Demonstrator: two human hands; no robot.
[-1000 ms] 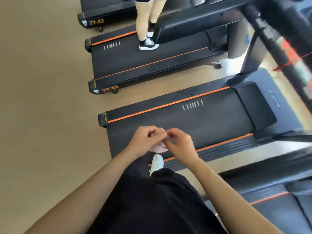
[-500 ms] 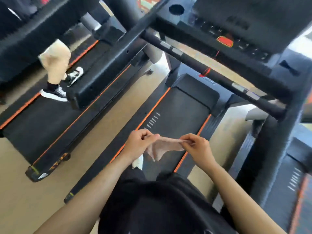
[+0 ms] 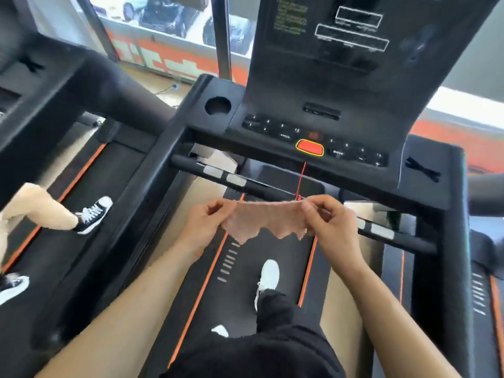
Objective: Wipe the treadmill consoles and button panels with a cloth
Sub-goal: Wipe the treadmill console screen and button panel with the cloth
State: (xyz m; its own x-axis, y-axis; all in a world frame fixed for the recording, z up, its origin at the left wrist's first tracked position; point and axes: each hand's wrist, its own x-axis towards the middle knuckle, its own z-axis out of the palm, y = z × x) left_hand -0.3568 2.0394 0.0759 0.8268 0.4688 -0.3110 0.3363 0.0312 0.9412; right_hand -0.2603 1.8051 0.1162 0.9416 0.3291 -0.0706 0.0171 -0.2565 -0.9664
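Pinkish, thin, ragged-edged cloth (image 3: pixel 266 222) hangs stretched at frame centre w/ left hand (image 3: pixel 208 223) pinching its left top corner & right hand (image 3: pixel 327 221) pinching the right, both clamped on it, hands apart, forearms reaching up from the bottom edge, wrists about level. Looks like the prep step, i.e. spreading the cloth, nothing wiped yet; it's held in the air below the black button panel w/ the red-orange stop key (image 3: pixel 309 147), not touching it. Next move prob. calls for bunching the cloth into one hand & lifting it to that panel, then the dark upright console screen (image 3: pixel 341 36) at upper right, clear of the thin red safety cord (image 3: pixel 300 178) hanging just above the cloth.
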